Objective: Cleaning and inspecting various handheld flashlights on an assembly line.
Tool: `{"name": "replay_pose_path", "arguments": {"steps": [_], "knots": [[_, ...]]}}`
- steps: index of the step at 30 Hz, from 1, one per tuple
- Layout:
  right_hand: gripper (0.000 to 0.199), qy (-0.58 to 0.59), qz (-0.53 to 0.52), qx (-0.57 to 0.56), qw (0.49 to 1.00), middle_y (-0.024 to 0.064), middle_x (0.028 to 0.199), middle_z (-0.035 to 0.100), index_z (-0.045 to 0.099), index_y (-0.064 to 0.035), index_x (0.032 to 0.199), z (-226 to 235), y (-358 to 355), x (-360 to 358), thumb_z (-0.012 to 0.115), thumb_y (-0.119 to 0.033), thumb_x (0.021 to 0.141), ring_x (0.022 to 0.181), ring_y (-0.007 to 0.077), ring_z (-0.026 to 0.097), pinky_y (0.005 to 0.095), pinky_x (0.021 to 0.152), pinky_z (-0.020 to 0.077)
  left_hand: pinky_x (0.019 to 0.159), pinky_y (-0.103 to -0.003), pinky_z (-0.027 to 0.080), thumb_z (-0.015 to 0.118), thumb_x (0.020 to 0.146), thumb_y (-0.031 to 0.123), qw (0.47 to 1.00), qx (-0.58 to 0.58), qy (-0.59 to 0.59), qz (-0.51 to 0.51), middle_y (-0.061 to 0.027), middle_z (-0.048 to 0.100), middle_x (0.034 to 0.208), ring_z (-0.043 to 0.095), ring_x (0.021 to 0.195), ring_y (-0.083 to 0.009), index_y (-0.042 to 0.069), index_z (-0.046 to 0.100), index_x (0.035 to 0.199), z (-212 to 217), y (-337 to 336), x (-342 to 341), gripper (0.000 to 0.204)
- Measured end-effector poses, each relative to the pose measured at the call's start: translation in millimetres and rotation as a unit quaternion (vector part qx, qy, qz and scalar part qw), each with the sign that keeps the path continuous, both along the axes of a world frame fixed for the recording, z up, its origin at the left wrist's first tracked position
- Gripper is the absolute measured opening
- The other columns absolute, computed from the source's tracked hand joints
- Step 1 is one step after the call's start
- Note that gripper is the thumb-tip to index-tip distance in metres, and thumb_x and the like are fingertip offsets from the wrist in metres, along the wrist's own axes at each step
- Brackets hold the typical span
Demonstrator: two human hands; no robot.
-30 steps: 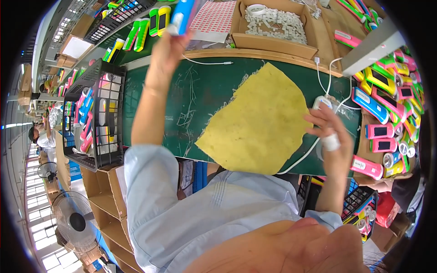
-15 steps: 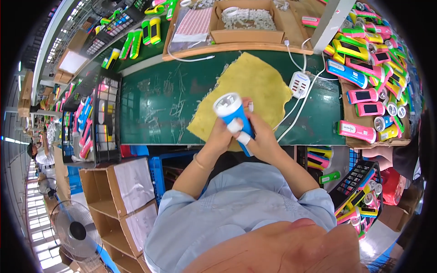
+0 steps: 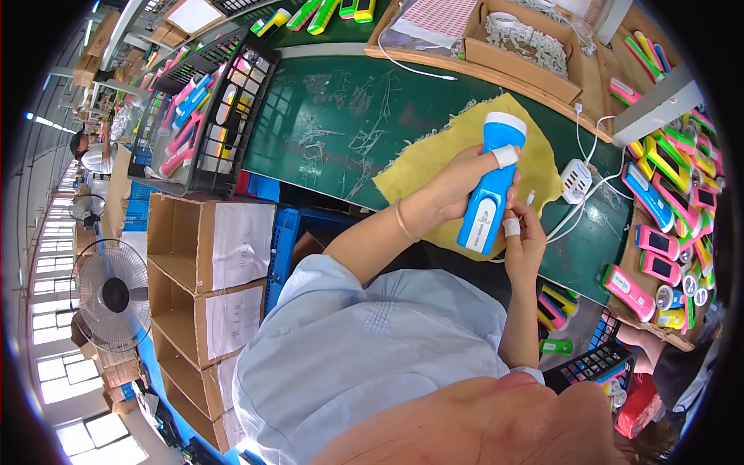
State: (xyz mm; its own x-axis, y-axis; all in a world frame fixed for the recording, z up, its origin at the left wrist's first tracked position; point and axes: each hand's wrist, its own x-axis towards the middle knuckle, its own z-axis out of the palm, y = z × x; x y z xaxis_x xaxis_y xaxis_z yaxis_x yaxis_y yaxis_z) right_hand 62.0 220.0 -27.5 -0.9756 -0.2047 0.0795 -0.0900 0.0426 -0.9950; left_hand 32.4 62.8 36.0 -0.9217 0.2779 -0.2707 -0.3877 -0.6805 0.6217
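Observation:
A blue flashlight (image 3: 494,182) with a white head rim and a white oval panel is held tilted above a yellow cloth (image 3: 418,167) on the green table. My left hand (image 3: 463,180) wraps around its body from the left, thumb lying across the front. On the other side, my right hand (image 3: 527,236) has its bent fingers and thumb against the lower edge of the flashlight. White tape covers parts of several fingers on both hands. The flashlight's rear side and the left fingers behind it are hidden.
A white multi-port charger (image 3: 576,182) with cables sits right of the cloth. Piled colourful flashlights (image 3: 659,232) fill the right side. A black crate (image 3: 232,116) stands at left, a cardboard box of small white parts (image 3: 519,46) at the back, and cardboard shelves (image 3: 174,271) lower left.
The view has swung left, so the table has shifted right and tilted. The flashlight has been turned, its white oval panel now showing. My right hand has slid to its lower edge.

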Motion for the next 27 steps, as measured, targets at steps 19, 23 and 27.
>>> {"name": "replay_pose_path", "arguments": {"steps": [19, 23, 27], "knots": [[0.014, 0.097, 0.002, 0.064, 0.993, 0.0056, 0.077, 0.052, 0.056, 0.0009, 0.091, 2, -3, 2, 0.050, 0.005, 0.079, 0.065, 0.0108, 0.055, 0.0218, 0.055, 0.0423, 0.054, -0.030, 0.047, 0.056, 0.083, 0.026, 1.000, -0.012, 0.022, -0.015, -0.0102, 0.054, 0.077, 0.055, 0.057, -0.0182, 0.002, 0.044, 0.104, -20, -3, 7, 0.034], [0.013, 0.132, -0.007, 0.078, 0.988, 0.0062, 0.074, 0.052, 0.056, 0.0000, 0.089, 0, -2, 4, 0.052, 0.004, 0.078, 0.064, 0.0117, 0.053, 0.0227, 0.055, 0.0406, 0.055, -0.030, 0.047, 0.054, 0.084, 0.029, 0.999, -0.006, 0.016, -0.043, -0.0104, 0.054, 0.078, 0.055, 0.057, -0.0182, 0.002, 0.044, 0.106, -11, -2, 12, 0.036], [0.013, 0.119, -0.009, 0.079, 0.990, 0.0049, 0.073, 0.051, 0.057, -0.0012, 0.090, -4, -1, 4, 0.053, 0.001, 0.078, 0.063, 0.0114, 0.050, 0.0222, 0.056, 0.0391, 0.055, -0.032, 0.048, 0.048, 0.085, 0.028, 0.999, 0.023, -0.016, -0.044, -0.0106, 0.054, 0.078, 0.056, 0.058, -0.0195, 0.003, 0.044, 0.106, -23, -4, 10, 0.033]]}}
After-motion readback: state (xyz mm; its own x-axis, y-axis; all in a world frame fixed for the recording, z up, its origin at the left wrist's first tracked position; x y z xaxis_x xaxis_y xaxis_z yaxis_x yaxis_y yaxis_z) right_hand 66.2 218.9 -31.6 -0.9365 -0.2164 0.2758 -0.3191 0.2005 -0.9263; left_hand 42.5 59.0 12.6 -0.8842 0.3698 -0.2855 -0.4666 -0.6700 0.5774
